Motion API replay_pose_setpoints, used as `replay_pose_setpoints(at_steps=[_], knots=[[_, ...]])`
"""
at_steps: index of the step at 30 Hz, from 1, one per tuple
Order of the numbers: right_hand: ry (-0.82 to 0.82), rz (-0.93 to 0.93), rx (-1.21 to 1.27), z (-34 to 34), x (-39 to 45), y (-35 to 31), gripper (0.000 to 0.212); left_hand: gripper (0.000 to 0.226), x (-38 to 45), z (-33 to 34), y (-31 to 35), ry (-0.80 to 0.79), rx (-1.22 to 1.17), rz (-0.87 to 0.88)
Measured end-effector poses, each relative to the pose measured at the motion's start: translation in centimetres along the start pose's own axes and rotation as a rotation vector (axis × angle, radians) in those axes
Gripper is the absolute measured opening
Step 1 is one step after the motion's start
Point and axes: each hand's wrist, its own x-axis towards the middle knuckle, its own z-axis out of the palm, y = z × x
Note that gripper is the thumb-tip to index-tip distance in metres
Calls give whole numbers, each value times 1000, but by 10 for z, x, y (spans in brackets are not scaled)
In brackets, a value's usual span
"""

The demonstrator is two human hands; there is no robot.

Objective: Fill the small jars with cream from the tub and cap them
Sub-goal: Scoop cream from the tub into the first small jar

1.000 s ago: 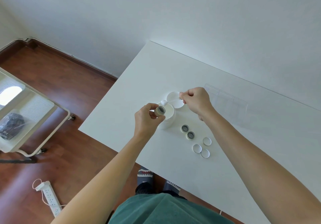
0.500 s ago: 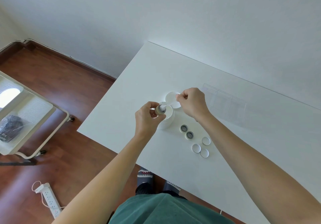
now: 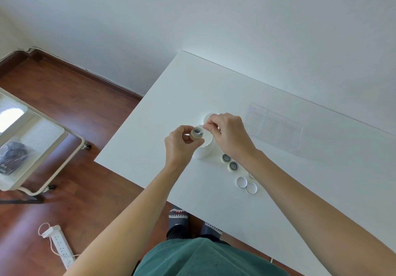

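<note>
Over the open cream tub (image 3: 204, 147), which stands near the left front corner of the white table (image 3: 214, 83), the left hand (image 3: 179, 145) holds one small jar (image 3: 196, 134) tilted, its mouth turned toward the right hand (image 3: 230, 135). Thumb and fingers of the left hand curl round the jar's side wall, a sound hold for something so small and light; the wall looks hard and smooth, so it may slip if cream gets on it, and I judge the grip is best kept low on the body, clear of the rim. The right hand, just right of the tub, is closed in a pinch on a thin white tool whose tip reaches into the jar's mouth; what kind of tool it is I cannot tell. Behind the tub, mostly hidden by the right hand, lies what looks like the tub's lid (image 3: 207, 118). Right of the tub and nearer the person stand two more open jars (image 3: 229, 161), touching or nearly so, and beyond them white caps (image 3: 246, 184) lie loose, waiting. Cream is soft and sticky, so small loads wiped off against the inner wall should serve
</note>
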Motion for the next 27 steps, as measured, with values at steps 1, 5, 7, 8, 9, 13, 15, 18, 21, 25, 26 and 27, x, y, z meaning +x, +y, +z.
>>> replay_pose_setpoints(at_steps=[1, 5, 7, 8, 9, 13, 15, 18, 21, 25, 26, 27], knots=[[6, -19, -1, -1, -3, 0, 19, 28, 1, 0, 0, 1, -5, -2], [17, -60, -4, -3, -11, 5, 17, 28, 2, -1, 1, 0, -21, -11], [29, -72, -5, -5, -13, 5, 16, 29, 2, -1, 1, -3, -33, -15], [32, -80, -10, -7, -14, 5, 16, 29, 2, 0, 2, -6, -36, -15], [35, -89, -18, -8, -14, 5, 16, 29, 3, 0, 2, -10, -36, -16], [71, -115, -43, -15, -16, 8, 17, 28, 4, 1, 3, -8, -39, -24], [73, -112, -40, -17, -16, 10, 17, 29, 5, 0, 2, -6, -38, -28], [104, -77, 9, -18, -16, 13, 14, 30, 6, -2, 2, -11, -38, -29], [162, 31, 139, -16, -14, 16, 13, 31, 7, -3, 3, -7, -36, -28], [204, 297, 336, -11, -8, 22, 16, 32, 7, -6, 0, -1, -31, -33], [209, 368, 379, -9, -7, 25, 17, 32, 7, -7, -1, -1, -30, -36], [214, 441, 438, -7, -5, 29, 17, 33, 7, -8, -3, -2, -29, -38]])
